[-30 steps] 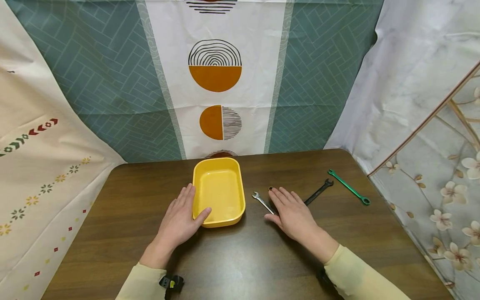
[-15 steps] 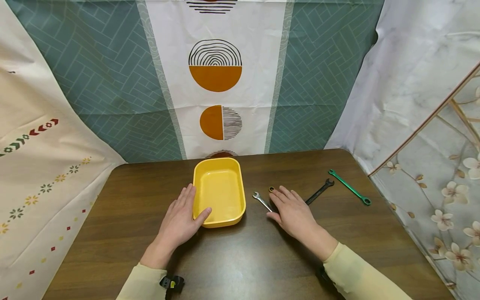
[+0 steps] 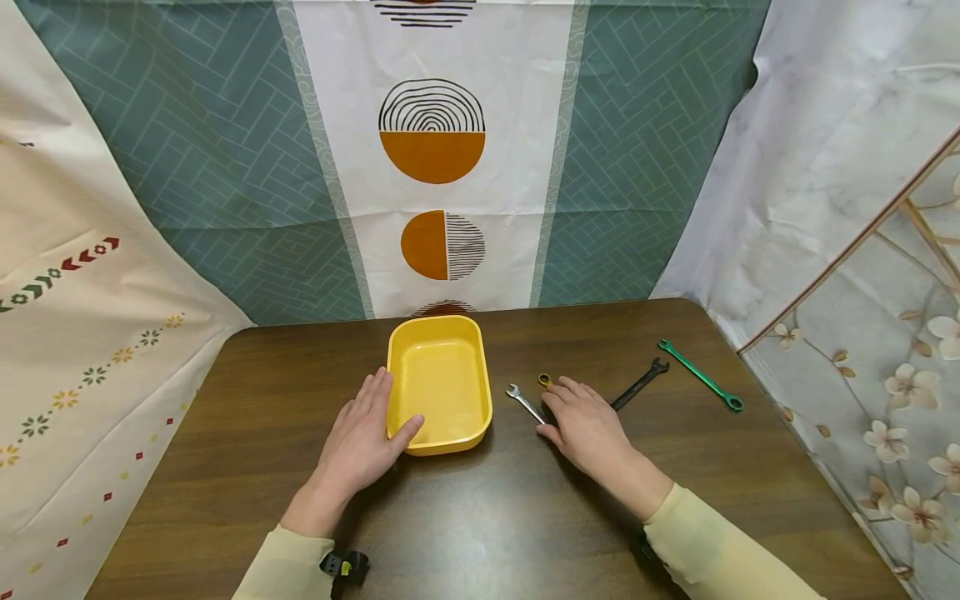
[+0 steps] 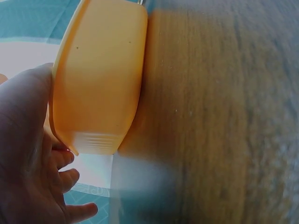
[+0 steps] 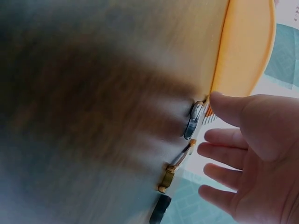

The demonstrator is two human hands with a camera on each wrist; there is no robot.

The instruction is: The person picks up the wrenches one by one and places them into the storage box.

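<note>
A person's left hand (image 3: 360,433) is lying along the left side of a yellow tray (image 3: 442,383), fingers straight and thumb spread over the rim, while the right hand (image 3: 588,425) is hovering, fingers relaxed and apart, above wrenches on a brown table (image 3: 465,533). The right hand is pinching nothing; how firmly the left is pressing, the pictures are not telling. The silver wrench (image 3: 525,402) is lying just right of the tray, and the gold wrench (image 3: 544,379) is showing mainly its ring end past the fingertips. The black wrench (image 3: 640,385) is running partly beneath the hand, and the green wrench (image 3: 701,375) is lying well apart at far right.

Crowding is likely posing the main risk: with silver, gold and black sitting so near one another, a closing hand could be catching two at once or knocking one askew. Flat, slim shafts could be slipping from a shallow pinch. The tray, apparently light, could be sliding or tipping should the left thumb be bearing down on its rim.
</note>
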